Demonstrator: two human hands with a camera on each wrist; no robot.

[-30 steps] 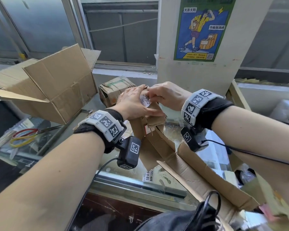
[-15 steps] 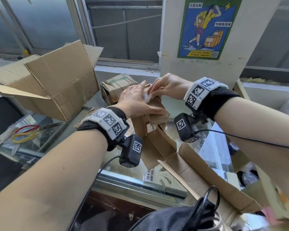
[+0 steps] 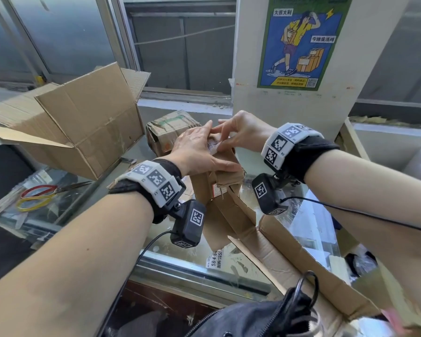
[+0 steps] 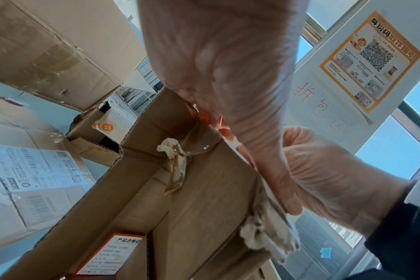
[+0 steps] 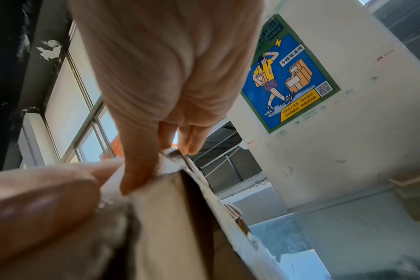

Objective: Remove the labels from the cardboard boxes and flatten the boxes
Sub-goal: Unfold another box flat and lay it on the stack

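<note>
Your left hand [image 3: 197, 152] presses flat on the cardboard box [image 3: 225, 190] while your right hand [image 3: 241, 132] fingers pinch the shipping label [image 3: 213, 146] at its top edge.

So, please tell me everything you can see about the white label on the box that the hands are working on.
The white label is paper with dark print, stuck near the top of the small brown cardboard box. Its edge looks torn and fuzzy, partly lifted. The right hand pinches it at its edge, while the left hand lies flat on the box beside it.
</note>
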